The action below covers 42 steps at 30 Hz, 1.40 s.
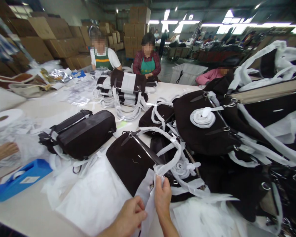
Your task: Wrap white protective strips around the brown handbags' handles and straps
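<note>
A dark brown handbag lies tilted on the table in front of me, with a white-wrapped handle arching over its right side. My right hand is closed in a pinch on a strip of thin white wrapping at the bag's near corner, beside a small metal fitting. Just left of it, my left hand has its fingers curled by the lower part of the strip. What those fingers hold, if anything, is hidden. White wrapping sheets lie under and left of the bag.
More dark bags with wrapped straps crowd the right side. A black bag lies at left, near a blue tape dispenser and another person's hand. Stacked bags stand farther back, before two seated people.
</note>
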Tool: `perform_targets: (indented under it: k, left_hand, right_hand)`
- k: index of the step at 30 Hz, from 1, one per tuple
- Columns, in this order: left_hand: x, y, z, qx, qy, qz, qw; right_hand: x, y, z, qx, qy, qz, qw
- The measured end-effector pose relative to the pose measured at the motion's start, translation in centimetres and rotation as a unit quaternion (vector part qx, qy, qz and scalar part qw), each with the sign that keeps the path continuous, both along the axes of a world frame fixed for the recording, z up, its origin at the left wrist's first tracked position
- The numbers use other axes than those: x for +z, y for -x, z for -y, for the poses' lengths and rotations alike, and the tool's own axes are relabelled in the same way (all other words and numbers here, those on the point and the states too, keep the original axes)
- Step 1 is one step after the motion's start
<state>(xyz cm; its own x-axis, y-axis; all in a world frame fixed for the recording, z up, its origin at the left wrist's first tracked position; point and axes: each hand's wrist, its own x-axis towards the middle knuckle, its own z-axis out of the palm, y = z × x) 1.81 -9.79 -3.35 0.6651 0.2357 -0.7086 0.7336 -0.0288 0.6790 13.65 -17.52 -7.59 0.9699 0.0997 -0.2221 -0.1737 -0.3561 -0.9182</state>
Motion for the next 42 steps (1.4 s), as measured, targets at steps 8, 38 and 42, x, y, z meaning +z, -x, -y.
perform_targets:
  k: [8, 38, 42]
  left_hand:
    - [3.3, -0.6, -0.3, -0.098, -0.154, 0.102, 0.978]
    - [-0.4, -10.2, -2.9, 0.142, -0.129, 0.137, 0.972]
    - [-0.4, -10.7, -3.6, 0.14, -0.087, 0.137, 0.977]
  right_hand:
    - [-0.3, -0.2, 0.1, -0.006, 0.009, 0.011, 1.0]
    - [0.7, -0.7, 0.5, 0.032, -0.215, -0.234, 0.948]
    - [1.2, -2.1, 0.2, 0.051, -0.135, -0.171, 0.975]
